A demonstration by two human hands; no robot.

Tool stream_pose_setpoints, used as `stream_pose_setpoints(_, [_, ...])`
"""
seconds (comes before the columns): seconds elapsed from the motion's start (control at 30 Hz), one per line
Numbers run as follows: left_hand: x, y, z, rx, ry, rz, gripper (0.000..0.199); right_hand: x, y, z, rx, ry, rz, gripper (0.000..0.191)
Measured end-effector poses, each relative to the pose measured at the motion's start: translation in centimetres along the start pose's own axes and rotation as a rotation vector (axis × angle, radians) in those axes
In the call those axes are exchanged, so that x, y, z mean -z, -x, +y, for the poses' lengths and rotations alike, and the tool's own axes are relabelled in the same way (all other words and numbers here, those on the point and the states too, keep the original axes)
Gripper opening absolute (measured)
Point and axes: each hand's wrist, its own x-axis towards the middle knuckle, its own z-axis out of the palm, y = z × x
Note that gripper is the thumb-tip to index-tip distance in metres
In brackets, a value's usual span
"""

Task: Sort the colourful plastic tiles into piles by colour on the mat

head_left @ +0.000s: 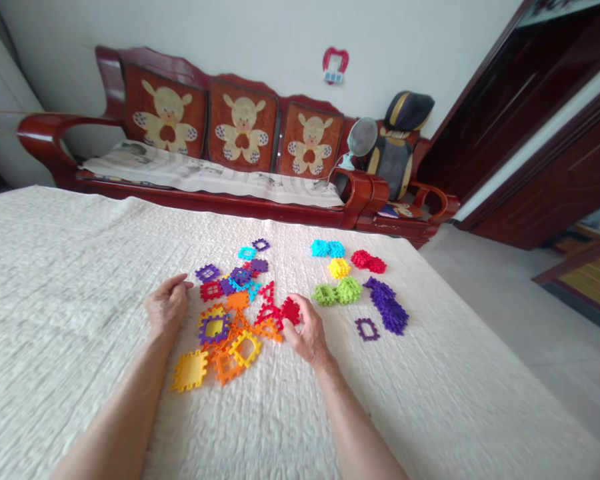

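Note:
My right hand has its thumb and fingers around a solid red square piece at the right edge of a mixed pile. My left hand rests on the cloth just left of the pile, fingers curled together; whether anything is in them is hidden. In the pile lie a red window piece, purple pieces, orange pieces, a yellow frame and a solid yellow square. Red triangles lie beside the red square.
Right of the pile are blue stacks, a yellow stack, red stacks, green stacks, a purple row and a purple frame. A wooden sofa stands behind the cloth-covered table.

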Motion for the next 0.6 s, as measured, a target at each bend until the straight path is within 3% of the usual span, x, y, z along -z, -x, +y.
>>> stream_pose_setpoints(0.3, [0.0, 0.0, 0.0, -0.010, -0.007, 0.001, 0.043, -0.7, -0.3, 0.9, -0.053, 0.054, 0.088, 0.055])
stream_pose_setpoints(0.6, [0.4, 0.2, 0.5, 0.010, -0.052, -0.021, 0.046, -0.9, -0.5, 1.2, 0.033, 0.118, 0.108, 0.053])
